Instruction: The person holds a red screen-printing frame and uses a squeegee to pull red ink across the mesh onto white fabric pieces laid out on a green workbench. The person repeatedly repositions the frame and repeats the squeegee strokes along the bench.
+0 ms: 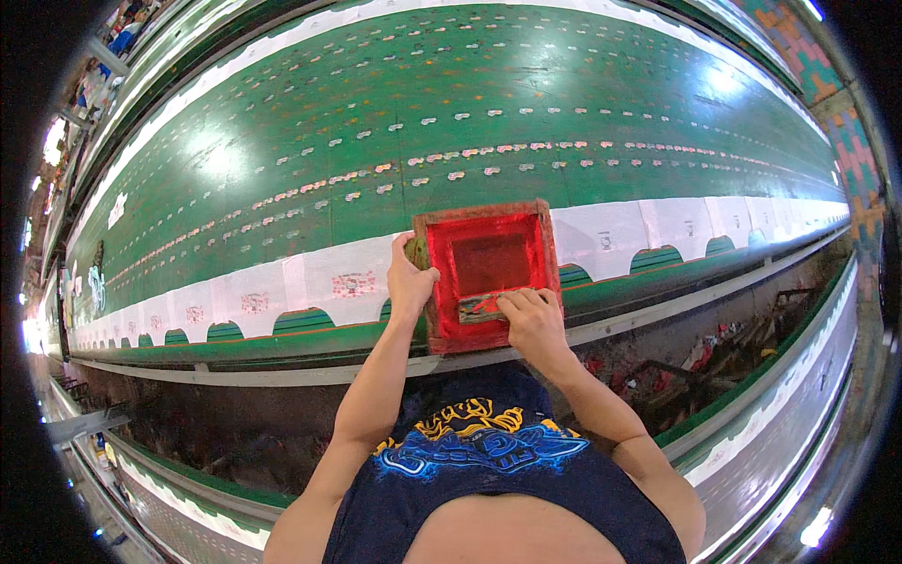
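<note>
In the head view, a red-smeared wooden frame (481, 215) lies at the centre, over a white cloth strip (310, 279) along the near edge of a long green table (620, 103); the left hand (411, 285) grips the wooden frame's left side, fingers curled round it; the right hand (534, 320), fingers bent together, clasps a flat bar (475, 309) inside, low in the red area.
</note>
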The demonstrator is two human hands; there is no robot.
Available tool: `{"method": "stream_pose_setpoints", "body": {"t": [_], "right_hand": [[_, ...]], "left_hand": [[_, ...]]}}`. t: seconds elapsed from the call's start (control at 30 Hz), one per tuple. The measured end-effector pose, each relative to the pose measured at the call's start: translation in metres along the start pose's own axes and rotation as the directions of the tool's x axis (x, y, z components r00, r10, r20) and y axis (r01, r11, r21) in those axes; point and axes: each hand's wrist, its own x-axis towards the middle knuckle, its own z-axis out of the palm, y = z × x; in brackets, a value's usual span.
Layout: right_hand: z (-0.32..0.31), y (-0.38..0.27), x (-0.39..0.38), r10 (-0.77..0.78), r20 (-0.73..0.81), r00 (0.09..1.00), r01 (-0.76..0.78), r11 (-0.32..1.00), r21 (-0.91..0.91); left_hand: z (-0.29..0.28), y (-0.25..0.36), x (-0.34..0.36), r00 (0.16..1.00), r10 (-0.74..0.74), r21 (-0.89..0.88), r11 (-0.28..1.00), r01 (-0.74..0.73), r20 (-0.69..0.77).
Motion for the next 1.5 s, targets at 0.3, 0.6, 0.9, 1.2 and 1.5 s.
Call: {"method": "stream_pose_setpoints", "body": {"t": [0.3,0.6,0.9,1.2,1.5], "right_hand": [[0.003,0.018,-0.008,-0.010,-0.032,0.999,0.012,0.999,0.049],[0.008,0.017,-0.009,-0.061,-0.069,0.996,0.063,0.997,0.032],[0.005,0.018,-0.008,-0.010,0.011,1.000,0.009,0.997,0.073],[-0.005,0.032,0.029,-0.033,-0.058,0.998,0.040,0.992,0.116],[0.019,0.048,0.080,0.016,-0.046,0.999,-0.015,0.999,0.042]], "left_hand": [[0.011,0.011,-0.001,0.996,-0.084,0.093,0.992,0.083,0.016],[0.010,-0.002,0.002,1.000,-0.017,0.075,0.997,0.017,0.008],[0.012,0.004,0.000,1.000,-0.007,0.144,0.990,0.010,-0.025],[0.013,0.010,0.002,0.997,-0.081,0.265,0.961,0.079,-0.005],[0.012,0.003,-0.001,0.999,0.045,0.138,0.989,-0.047,0.018]]}}
